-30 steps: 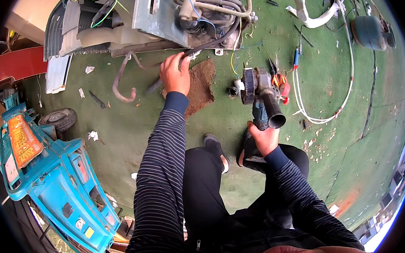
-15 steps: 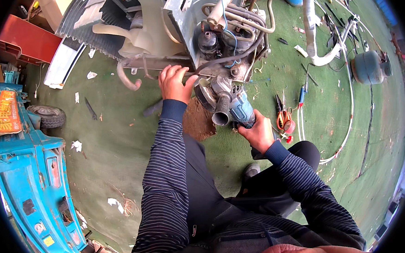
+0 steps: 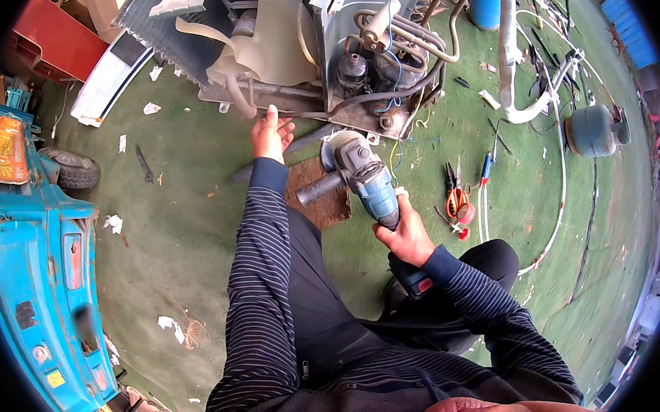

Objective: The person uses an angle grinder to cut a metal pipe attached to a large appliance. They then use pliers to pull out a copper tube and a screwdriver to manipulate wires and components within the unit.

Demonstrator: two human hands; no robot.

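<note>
My right hand (image 3: 404, 235) holds a blue cordless angle grinder (image 3: 376, 195) by its body, with a black side handle pointing left. Its disc head faces a dark bar or hose (image 3: 308, 139) below a dismantled metal appliance (image 3: 323, 93) that has a fan, pipes, wires and black compressors. My left hand (image 3: 268, 139) is beside that bar, just under the appliance's lower edge, fingers apart; whether it touches the bar I cannot tell. A rusty brown sheet (image 3: 319, 210) lies on the green floor beneath the grinder.
Pliers and scissors (image 3: 456, 198) lie right of the grinder. Further right are white looped tubing (image 3: 521, 111), a teal gas canister (image 3: 594, 131) and a blue cylinder (image 3: 486, 8). A turquoise vehicle (image 3: 40, 292) stands left, below a red panel (image 3: 55, 41) and white strip (image 3: 111, 80).
The grinder has risen from low right toward the appliance and turned, its head now upper left. My left hand has shifted slightly left, its fingers loosened from the dark bar. The view has shifted.
</note>
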